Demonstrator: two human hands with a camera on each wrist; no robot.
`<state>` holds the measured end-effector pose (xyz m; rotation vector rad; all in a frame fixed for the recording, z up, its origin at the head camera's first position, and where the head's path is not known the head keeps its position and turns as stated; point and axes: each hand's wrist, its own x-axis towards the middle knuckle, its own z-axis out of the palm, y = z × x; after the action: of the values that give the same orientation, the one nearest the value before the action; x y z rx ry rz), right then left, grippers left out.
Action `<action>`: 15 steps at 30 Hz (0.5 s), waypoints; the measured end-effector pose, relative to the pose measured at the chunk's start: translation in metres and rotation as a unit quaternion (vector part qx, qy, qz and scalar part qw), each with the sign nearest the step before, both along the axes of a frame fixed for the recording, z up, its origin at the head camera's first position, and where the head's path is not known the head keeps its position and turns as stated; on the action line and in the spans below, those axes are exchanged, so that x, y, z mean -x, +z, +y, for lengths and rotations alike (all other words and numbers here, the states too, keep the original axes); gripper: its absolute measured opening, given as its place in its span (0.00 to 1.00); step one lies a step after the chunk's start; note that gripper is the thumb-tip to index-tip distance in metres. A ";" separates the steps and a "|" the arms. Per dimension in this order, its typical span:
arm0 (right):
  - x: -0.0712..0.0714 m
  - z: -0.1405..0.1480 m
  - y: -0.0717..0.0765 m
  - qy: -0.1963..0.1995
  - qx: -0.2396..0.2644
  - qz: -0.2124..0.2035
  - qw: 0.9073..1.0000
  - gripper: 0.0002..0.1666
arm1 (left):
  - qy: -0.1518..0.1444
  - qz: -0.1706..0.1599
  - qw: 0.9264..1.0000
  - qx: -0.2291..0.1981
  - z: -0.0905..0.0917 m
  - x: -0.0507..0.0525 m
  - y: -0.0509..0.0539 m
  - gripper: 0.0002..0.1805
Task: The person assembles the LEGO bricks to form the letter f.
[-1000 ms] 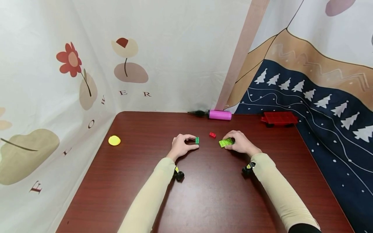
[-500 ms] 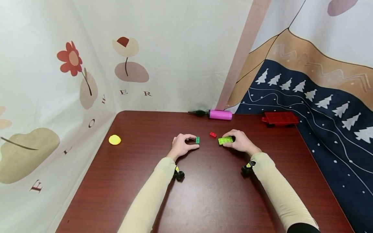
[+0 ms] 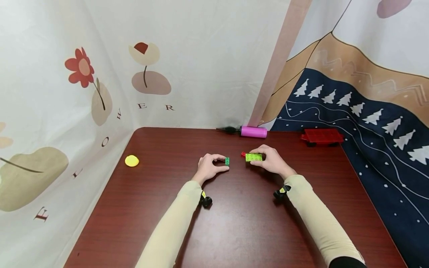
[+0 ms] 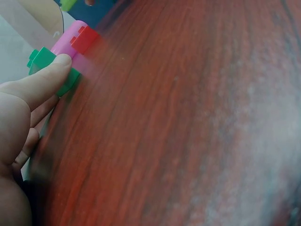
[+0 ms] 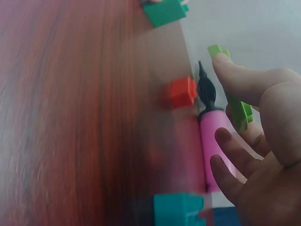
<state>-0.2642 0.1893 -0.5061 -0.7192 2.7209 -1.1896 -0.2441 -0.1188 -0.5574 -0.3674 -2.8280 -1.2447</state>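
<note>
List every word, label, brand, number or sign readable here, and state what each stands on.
"FLOWER", in spaced capitals, on the white cloth backdrop with printed flowers.
Yellow marks on the black wrist-worn cameras: too small to tell whether they hold text.
No readable text on the small green plastic brick, the small red plastic brick or the lime-green studded plastic brick.

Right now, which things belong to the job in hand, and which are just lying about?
Belong, apparently:
green brick, in the left hand
lime brick, in the right hand
red brick
teal brick, probably

Just lying about:
pink pump
red wagon
yellow object
</note>
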 end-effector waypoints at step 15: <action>-0.001 -0.040 0.005 0.023 0.041 0.054 0.997 0.22 | -0.002 -0.002 1.000 0.004 0.000 -0.001 0.002 0.22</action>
<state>-0.2629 0.1494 -0.5011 -0.8769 2.7369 -1.2958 -0.2431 -0.1189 -0.5559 -0.3718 -2.8381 -1.2374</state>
